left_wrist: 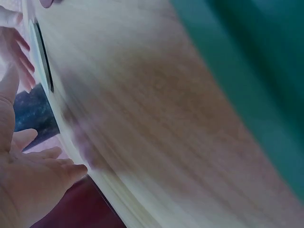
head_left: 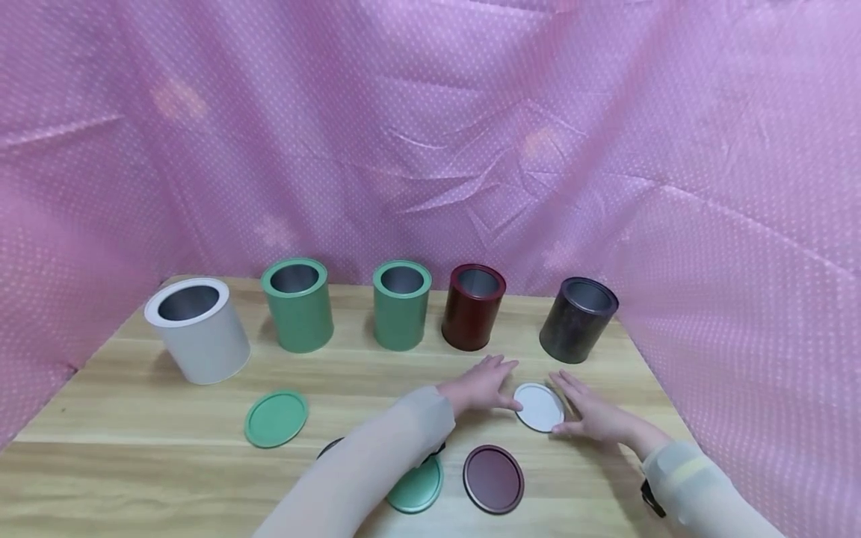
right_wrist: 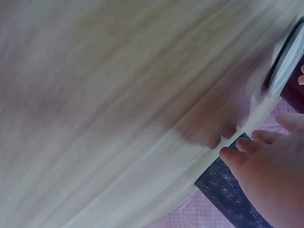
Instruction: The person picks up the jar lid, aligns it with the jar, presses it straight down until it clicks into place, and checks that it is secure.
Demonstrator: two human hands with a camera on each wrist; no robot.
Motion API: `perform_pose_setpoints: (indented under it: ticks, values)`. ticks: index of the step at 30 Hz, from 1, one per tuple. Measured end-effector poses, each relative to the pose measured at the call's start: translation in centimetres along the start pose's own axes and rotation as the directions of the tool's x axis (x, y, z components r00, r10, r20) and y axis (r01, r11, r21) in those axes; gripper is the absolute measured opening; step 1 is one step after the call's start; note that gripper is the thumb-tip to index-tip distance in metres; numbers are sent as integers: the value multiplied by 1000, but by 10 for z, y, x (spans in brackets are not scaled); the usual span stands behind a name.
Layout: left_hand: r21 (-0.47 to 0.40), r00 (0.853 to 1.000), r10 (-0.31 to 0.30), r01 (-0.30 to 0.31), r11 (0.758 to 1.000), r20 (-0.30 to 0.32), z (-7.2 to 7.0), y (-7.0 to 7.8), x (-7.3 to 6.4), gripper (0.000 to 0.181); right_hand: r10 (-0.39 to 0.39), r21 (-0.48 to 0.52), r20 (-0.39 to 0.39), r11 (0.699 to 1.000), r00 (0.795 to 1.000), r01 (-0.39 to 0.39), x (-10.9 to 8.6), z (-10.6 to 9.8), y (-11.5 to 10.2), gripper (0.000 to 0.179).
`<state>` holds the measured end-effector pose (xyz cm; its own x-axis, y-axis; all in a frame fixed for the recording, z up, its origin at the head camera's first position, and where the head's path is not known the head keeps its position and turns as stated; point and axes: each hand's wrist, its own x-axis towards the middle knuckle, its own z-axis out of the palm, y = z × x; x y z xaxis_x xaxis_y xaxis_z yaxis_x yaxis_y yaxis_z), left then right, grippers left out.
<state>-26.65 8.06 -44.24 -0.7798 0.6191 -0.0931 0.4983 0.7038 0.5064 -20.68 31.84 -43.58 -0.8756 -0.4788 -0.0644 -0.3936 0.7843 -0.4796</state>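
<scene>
A round white lid (head_left: 539, 407) lies on the wooden table between both hands. My left hand (head_left: 479, 386) is at its left side, fingers spread and thumb by the rim. On the other side is my right hand (head_left: 592, 411), its fingers extended and its thumb close to the lower right rim. Whether either thumb touches the lid cannot be made out. The left wrist view shows the left hand (left_wrist: 33, 185) with nothing in its grasp; the right wrist view shows the right hand (right_wrist: 275, 175) likewise. Nearest beyond the lid are a dark red can (head_left: 471, 317) and a black can (head_left: 572, 329).
Farther left stand two green cans (head_left: 300, 321) (head_left: 400, 317) and a white can (head_left: 208, 347), all uncovered. A green lid (head_left: 276, 418), a dark red lid (head_left: 494, 480) and another green lid (head_left: 417, 489) lie nearer. My left forearm covers most of a dark lid (head_left: 329, 447). Pink cloth surrounds the table.
</scene>
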Motion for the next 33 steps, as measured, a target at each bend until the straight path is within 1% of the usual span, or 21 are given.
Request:
perform_pose_setpoints:
  ticks: [2,5,8,14,22,28,33]
  values:
    - [-20,1000,-11,11,1000,2,1,-2,-2,84,-14,-2,0,1000,1000,14,0,1,0,99]
    - [-34,1000,-9,8,999,-7,2,-3,-2,85,-19,13,2,1000,1000,19,0,1,1,100]
    - [-11,1000,4,-4,1000,-13,6,-3,0,85,-15,28,11,999,1000,15,0,1,2,99]
    - [28,1000,17,-17,999,2,12,-2,0,85,-14,8,13,1000,1000,14,1,5,5,99]
    - [11,998,-37,37,999,45,11,-2,-1,86,-7,14,4,1000,1000,6,5,6,4,98]
    - [98,997,-29,22,995,66,13,2,-4,86,8,-6,17,1000,1000,-8,4,7,2,96]
    - [133,998,-34,27,991,54,15,4,-6,83,5,-4,10,1000,1000,-5,4,10,3,91]
